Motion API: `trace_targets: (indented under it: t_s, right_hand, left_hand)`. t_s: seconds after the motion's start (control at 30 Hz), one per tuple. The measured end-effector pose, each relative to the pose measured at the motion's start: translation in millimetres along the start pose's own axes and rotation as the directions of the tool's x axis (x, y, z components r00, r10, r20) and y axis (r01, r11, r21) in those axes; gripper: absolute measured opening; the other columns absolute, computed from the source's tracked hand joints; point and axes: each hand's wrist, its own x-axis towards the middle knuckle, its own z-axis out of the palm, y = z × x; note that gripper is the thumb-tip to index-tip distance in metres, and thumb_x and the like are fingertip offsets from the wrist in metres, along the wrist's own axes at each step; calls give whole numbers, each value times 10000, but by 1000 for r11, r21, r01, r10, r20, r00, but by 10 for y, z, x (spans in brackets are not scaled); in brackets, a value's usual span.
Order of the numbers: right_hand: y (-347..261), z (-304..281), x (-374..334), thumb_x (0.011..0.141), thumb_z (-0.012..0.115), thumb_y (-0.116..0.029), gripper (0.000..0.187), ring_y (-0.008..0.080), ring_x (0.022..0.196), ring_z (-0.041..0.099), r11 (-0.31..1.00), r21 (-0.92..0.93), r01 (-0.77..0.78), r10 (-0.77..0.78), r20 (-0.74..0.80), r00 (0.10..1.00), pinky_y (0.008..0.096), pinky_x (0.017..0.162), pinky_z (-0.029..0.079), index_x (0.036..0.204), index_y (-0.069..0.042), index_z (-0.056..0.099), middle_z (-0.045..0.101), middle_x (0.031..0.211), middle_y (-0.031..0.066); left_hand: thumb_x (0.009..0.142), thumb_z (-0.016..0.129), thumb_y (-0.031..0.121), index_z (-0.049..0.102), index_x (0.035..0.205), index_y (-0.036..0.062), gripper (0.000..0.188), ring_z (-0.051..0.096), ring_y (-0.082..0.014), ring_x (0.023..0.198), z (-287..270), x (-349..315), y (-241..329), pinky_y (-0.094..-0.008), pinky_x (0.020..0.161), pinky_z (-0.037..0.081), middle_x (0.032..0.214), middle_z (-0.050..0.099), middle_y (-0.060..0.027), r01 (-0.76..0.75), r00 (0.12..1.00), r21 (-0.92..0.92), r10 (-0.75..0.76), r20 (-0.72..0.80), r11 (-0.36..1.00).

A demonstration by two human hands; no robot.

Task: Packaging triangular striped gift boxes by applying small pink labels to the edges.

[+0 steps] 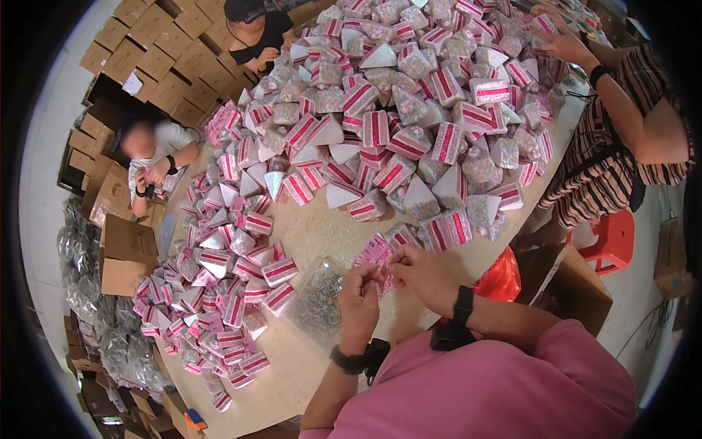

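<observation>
My left hand (359, 301) and my right hand (423, 272) come together above the near part of the table, fingers pinched. Between their fingertips is a small pink printed piece (388, 282), partly covered by the fingers; it looks like a paper tag. Just beyond the fingers are more pink printed tags (375, 249). A clear plastic bag (319, 301) of thin silvery strands, too fine to identify, lies left of my left hand. Past my right hand sit cake-slice-shaped pieces (446, 231) with white, pink and red layers and glittery sides.
Cake-slice pieces form a large heap (409, 110) across the table (322, 228) and a smaller heap (219, 285) at left. Co-workers sit at far left and stand at right. A red plastic bag (500, 282), an open carton (574, 289) and a red stool (613, 240) are right.
</observation>
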Motion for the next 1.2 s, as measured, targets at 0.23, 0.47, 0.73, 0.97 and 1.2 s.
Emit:
trace_targets:
  t_s: [0.23, 0.47, 0.73, 0.97, 1.2]
  right_hand:
    - [331, 11, 150, 861, 590, -35, 42, 74, 552, 513, 866, 477, -151, 91, 146, 985, 208, 477, 396, 837, -52, 560, 585, 718, 12]
    - [357, -110, 189, 870, 591, -41, 70, 79, 582, 479, 794, 549, -262, 95, 314, 945, 191, 488, 347, 911, -71, 542, 546, 743, 17]
    - [310, 1, 114, 856, 605, -45, 89, 71, 606, 530, 880, 439, -180, 0, 380, 925, 194, 483, 367, 941, -42, 578, 601, 761, 19]
    - [191, -29, 86, 885, 579, -79, 273, 97, 945, 540, 944, 328, -19, -115, 385, 916, 258, 808, 454, 1145, 4, 557, 603, 963, 6]
    - [371, 69, 86, 936, 543, -170, 156, 114, 711, 597, 898, 418, -139, -93, 488, 868, 259, 699, 480, 909, -26, 595, 620, 815, 49]
  left_hand:
    - [753, 444, -132, 589, 969, 14, 298, 621, -335, 827, 61, -195, 70, -362, 732, 499, 893, 631, -155, -313, 949, 326, 279, 146, 892]
    - [798, 530, -67, 594, 952, 27, 192, 603, -255, 748, -80, -402, 26, -315, 681, 487, 863, 620, -148, -173, 982, 332, 190, -20, 927]
    - [826, 634, 47, 600, 860, 17, 56, 535, -127, 634, -149, -125, 163, -261, 572, 424, 751, 587, -51, -192, 976, 413, 216, -11, 890]
    - [845, 638, 65, 591, 819, 13, 75, 496, -101, 579, -200, -142, 182, -243, 530, 400, 677, 553, -36, -101, 980, 369, 157, -126, 924]
    - [816, 646, 59, 595, 865, 21, 80, 571, -109, 685, -210, -209, 137, -244, 620, 456, 750, 587, -48, -85, 995, 331, 99, -25, 940]
